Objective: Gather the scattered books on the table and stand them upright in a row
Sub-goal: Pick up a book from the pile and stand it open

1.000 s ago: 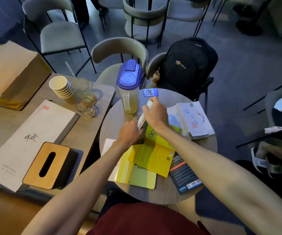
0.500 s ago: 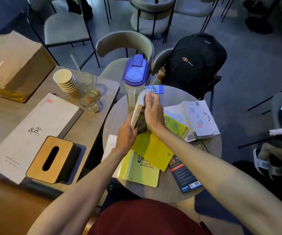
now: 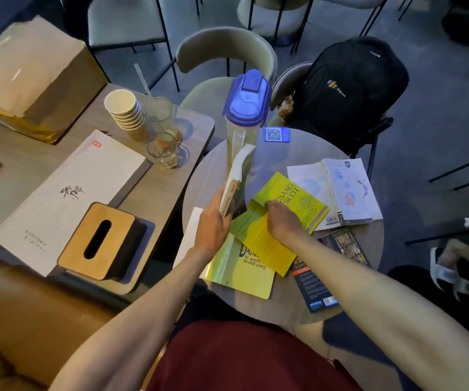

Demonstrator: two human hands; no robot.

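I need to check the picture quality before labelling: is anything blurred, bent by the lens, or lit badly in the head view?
Head view: wide-angle bending at the edges; dim bluish light; the left hand and its raised white paperback book look softly blurred; the yellow open book on the round grey table reads clearly.

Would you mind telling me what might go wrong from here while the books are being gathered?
1. The left hand holds a book upright right in front of the pitcher; a swing might knock it over.
2. The right hand pulls at the open yellow book, which overlaps other books; dragging it may crease pages or shift the dark book at the table edge.
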